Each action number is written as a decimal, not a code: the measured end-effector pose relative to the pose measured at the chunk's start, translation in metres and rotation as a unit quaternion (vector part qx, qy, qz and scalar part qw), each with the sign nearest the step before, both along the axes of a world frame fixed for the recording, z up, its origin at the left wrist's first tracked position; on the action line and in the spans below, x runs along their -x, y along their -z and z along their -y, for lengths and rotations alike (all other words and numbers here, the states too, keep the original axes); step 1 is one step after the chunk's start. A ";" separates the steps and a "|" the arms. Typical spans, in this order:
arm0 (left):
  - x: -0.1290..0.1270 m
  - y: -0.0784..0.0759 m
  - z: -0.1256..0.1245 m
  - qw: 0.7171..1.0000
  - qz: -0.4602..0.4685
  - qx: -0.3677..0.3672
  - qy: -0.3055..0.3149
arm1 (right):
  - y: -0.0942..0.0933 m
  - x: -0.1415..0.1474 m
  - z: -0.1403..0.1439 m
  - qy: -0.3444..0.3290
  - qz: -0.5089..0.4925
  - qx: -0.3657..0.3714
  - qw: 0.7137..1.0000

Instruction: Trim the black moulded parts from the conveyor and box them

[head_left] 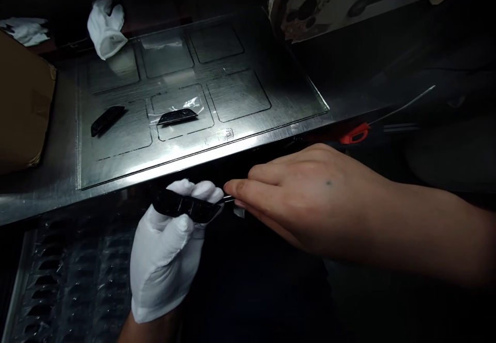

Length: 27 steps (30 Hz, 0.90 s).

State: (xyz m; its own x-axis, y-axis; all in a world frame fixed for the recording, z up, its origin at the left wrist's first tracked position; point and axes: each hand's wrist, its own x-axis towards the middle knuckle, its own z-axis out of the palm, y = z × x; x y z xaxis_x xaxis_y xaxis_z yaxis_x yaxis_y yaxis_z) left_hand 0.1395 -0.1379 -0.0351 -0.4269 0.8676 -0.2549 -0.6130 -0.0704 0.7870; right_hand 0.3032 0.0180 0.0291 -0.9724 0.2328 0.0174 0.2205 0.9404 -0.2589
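A: How is the left hand [165,260] sitting?

B: Gloved in white, it is rising from below with fingers curling up, its grip closing around a black part [186,206] just under the counter [248,141] edge.

A: And the right hand [306,198]?

B: Bare, it is reaching in flat from the right, fingertips pressing together, pinching something thin at the part's right end; I cannot tell what.

A: Beyond the grips?

B: A bagged part [177,115] and a bare one [106,119] are lying on the counter.
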 end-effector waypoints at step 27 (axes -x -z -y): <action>-0.005 0.004 -0.008 0.994 -0.064 0.051 -0.070 | 0.049 0.020 -0.102 0.206 -0.113 -0.003 0.972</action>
State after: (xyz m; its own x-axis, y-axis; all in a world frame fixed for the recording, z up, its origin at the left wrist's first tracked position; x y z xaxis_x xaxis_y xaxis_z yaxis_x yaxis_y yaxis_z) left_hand 0.1441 -0.1304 -0.0389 -0.5769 0.7694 -0.2742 -0.4965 -0.0637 0.8657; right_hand 0.2833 0.1200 -0.0199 -0.7681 0.6003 0.2229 0.5165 0.7866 -0.3385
